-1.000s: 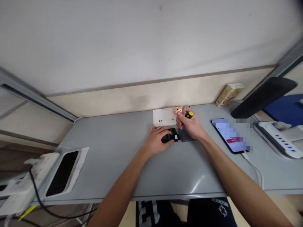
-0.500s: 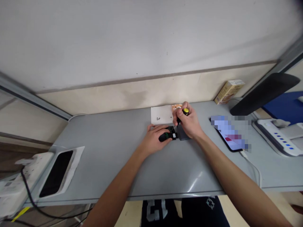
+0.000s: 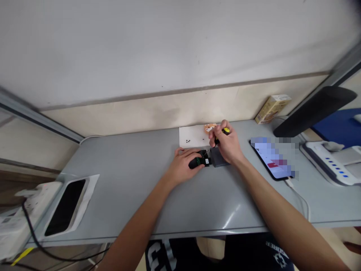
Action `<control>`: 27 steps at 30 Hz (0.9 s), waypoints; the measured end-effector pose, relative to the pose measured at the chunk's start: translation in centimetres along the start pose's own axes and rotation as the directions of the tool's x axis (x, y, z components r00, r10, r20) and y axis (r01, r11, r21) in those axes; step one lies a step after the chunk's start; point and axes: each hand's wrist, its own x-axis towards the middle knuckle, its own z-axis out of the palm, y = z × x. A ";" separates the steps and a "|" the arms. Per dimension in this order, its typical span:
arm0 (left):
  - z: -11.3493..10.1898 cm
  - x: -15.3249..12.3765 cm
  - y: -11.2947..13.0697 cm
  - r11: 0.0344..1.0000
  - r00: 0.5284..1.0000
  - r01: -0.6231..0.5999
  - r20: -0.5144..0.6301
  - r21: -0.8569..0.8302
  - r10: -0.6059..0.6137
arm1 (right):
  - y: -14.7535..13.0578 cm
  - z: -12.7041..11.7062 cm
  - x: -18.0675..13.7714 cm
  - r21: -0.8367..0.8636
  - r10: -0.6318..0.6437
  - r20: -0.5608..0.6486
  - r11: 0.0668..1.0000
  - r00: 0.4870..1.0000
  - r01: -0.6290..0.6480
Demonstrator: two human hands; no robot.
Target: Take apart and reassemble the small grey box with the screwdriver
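Observation:
My left hand is closed around a small black device, pressing it to the table. Green circuitry and a white label show on the device; fingers cover part of it. In my right hand is a screwdriver with a black and yellow handle. Its thin shaft slants down and left to the device's upper right part; whether the tip touches is too small to tell. A dark grey block lies under and beside my right hand. Behind them is a white sheet with several tiny black pieces on it.
An orange cartoon figure shows at the sheet's right end. To the right are a lit phone on a cable, a carton, a black upright object and a power strip. A dark phone lies at the left.
My right hand has shifted slightly right, and the screwdriver leans over more to the right. The left hand and the device stay nearly in place.

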 end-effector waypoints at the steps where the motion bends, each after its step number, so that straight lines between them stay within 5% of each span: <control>1: 0.0 0.0 0.0 1.000 1.000 0.004 0.002 0.000 -0.004 | 0.0 0.0 0.0 -0.023 -0.012 -0.002 1.000 1.000 0.012; 7: 0.0 0.0 0.1 1.000 1.000 0.003 0.000 0.003 -0.003 | -0.6 -0.2 0.4 0.103 0.113 0.156 0.986 0.981 -0.130; 18: 0.2 -0.1 -0.1 1.000 1.000 -0.001 0.006 -0.004 0.001 | -0.7 0.1 0.0 -0.042 0.031 0.025 0.999 0.999 -0.030; 27: 0.3 -0.1 -0.2 1.000 1.000 0.005 0.002 0.003 -0.005 | -0.4 -0.3 0.3 0.065 0.077 0.023 0.995 0.997 -0.079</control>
